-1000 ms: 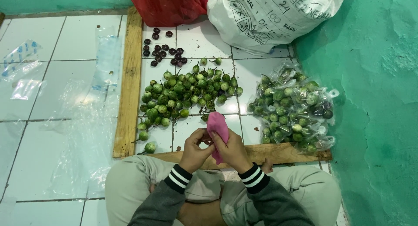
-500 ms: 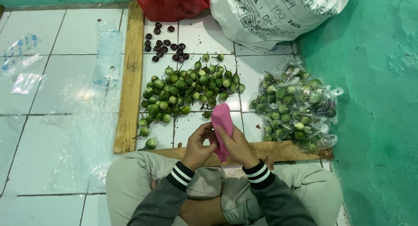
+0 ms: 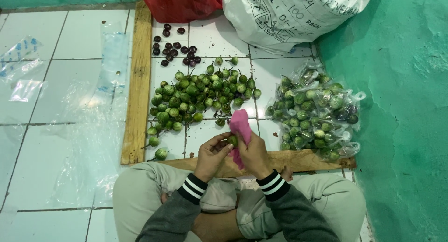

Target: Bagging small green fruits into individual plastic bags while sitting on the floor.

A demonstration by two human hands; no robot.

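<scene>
Sitting cross-legged, the person is wiping a small green eggplant [image 3: 232, 140], the left hand [image 3: 212, 155] pinching it and the right hand [image 3: 253, 153] clutching a pink cloth [image 3: 241, 127], hands together; likely needing turning next, loose pile [image 3: 198, 98] at twelve o'clock.

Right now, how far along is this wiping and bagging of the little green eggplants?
Done: a heap of filled clear bags sits by the green wall. In hand: the left hand holds one green eggplant against the pink cloth in the right hand. Left: the big loose green pile and small dark purple cluster on the tiles.
</scene>
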